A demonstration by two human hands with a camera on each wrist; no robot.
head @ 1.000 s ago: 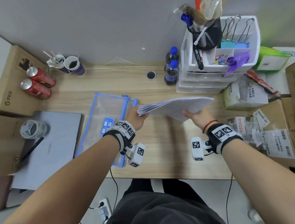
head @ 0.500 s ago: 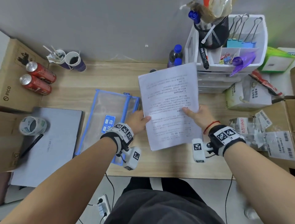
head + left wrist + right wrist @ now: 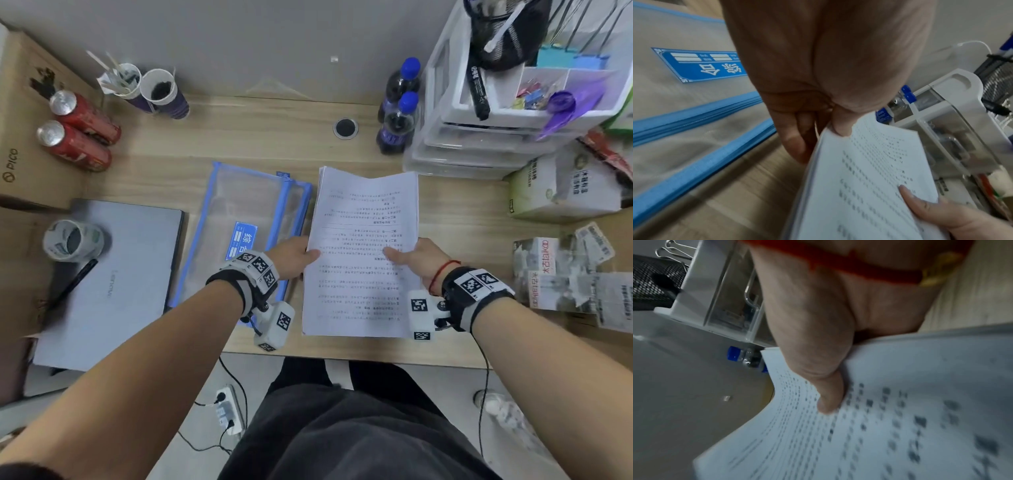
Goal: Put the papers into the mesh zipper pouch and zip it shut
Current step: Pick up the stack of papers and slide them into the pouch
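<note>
A stack of printed white papers (image 3: 363,253) hangs above the desk, held by both hands at its long edges. My left hand (image 3: 294,257) pinches the left edge, thumb on top and fingers under (image 3: 836,126). My right hand (image 3: 411,257) grips the right edge, thumb (image 3: 828,399) pressed on the print. The mesh zipper pouch (image 3: 246,212) with blue trim and a blue label lies flat on the desk to the left of the papers, partly under my left wrist. In the left wrist view its blue zipper band (image 3: 694,116) runs beside my hand.
A grey laptop (image 3: 109,284) with a pen and a tape roll (image 3: 72,240) lies left of the pouch. Two red cans (image 3: 75,133) and paper cups (image 3: 150,89) stand at back left. Two bottles (image 3: 397,116), white drawers (image 3: 479,144) and boxes (image 3: 565,185) crowd the right.
The papers went from edge-on and level to facing up, then came down and closer to me over the desk. Both hands kept their hold throughout.
</note>
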